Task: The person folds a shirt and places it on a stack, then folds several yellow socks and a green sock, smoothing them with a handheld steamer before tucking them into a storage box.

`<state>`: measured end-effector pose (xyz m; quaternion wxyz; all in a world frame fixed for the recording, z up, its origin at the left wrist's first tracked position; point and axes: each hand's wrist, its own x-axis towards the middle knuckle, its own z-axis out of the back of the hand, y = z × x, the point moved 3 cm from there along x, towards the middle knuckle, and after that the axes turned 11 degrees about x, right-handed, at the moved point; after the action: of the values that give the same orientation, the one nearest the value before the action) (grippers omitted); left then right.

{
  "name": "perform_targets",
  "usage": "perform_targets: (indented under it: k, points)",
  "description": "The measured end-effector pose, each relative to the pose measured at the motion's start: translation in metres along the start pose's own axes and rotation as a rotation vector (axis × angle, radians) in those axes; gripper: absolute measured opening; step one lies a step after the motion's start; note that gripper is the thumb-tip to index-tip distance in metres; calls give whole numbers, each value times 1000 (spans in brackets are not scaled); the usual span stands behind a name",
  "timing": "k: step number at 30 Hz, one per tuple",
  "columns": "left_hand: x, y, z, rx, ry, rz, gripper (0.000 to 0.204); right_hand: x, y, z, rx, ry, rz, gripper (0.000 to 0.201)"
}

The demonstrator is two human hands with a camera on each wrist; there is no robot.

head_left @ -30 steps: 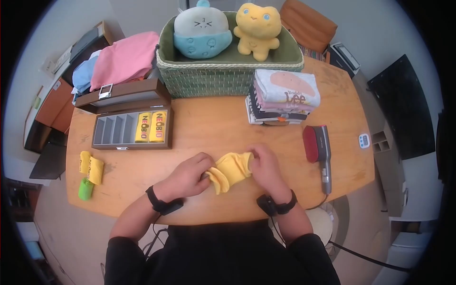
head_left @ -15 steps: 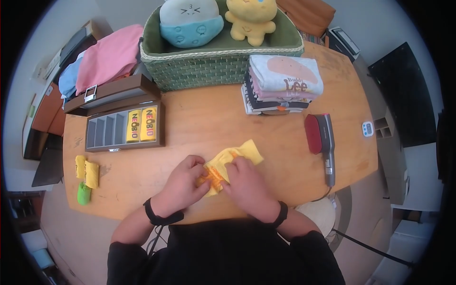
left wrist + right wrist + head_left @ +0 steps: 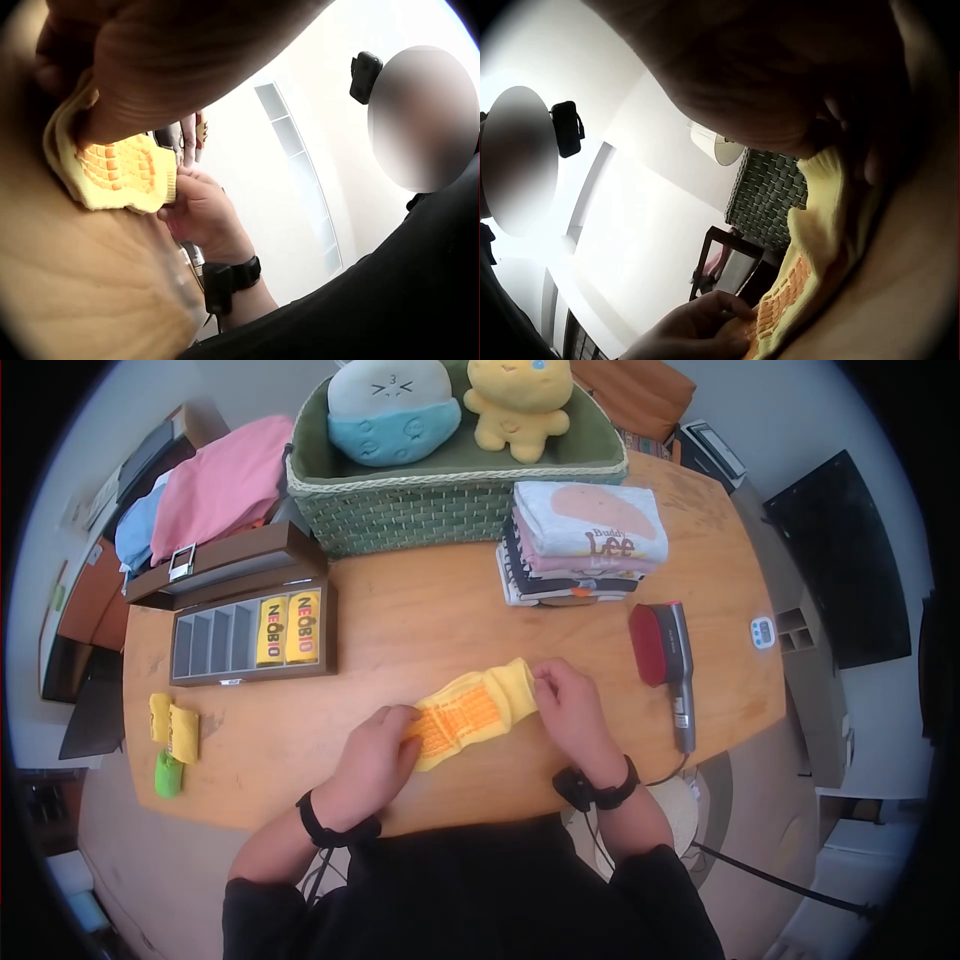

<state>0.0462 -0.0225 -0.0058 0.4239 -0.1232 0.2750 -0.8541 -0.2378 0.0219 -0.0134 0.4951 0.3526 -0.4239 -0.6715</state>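
Note:
A yellow sock point(image 3: 462, 712) with an orange grip pattern lies stretched out slantwise near the table's front edge. Its lower left end is pinched by the left hand point(image 3: 371, 765), thumb on top of the fabric. The right hand point(image 3: 577, 722) pinches the ribbed cuff at the upper right end. In the left wrist view the orange pattern of the sock point(image 3: 120, 171) faces up, with the right hand point(image 3: 206, 212) at its cuff. The right wrist view shows the sock point(image 3: 814, 217) running between both hands, the right fingertips in dark shadow.
Left: a brown compartment box point(image 3: 325, 625) with two rolled yellow socks point(image 3: 287, 630), and small yellow and green rolls point(image 3: 169, 773). Back: a green basket point(image 3: 420, 515) with plush toys and folded shirts point(image 3: 585, 545). Right: a red and grey brush-like appliance point(image 3: 660, 645) and a small timer point(image 3: 763, 632).
The sock, bunched up earlier, is now spread lengthwise with the orange pattern showing. The right hand has moved from the sock's middle to its cuff end, away from the left hand.

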Motion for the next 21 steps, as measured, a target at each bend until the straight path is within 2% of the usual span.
perform_targets:
  k: [1,3,4,6,10,12,19,21]
  points:
    - [-1,0,0,-5,-15,28,35,0,-1,1,-2,0,0,17]
    - [-3,2,0,-9,-29,59,38,-2,7,1,-180,-78,147,20]
    - [-3,2,0,-6,-38,64,41,-2,11,2,-179,-78,147,20]
    - [-2,2,0,-2,-47,69,45,1,23,2,-140,-35,231,26]
    - [2,6,0,48,-37,41,44,12,23,-2,-182,96,226,33]
    - [3,6,0,58,-28,30,42,18,17,-5,-257,131,335,39]
    - [6,6,5,-43,20,90,32,29,11,0,-272,320,116,28]
    - [7,4,13,-92,18,112,29,29,13,5,-58,335,139,20]
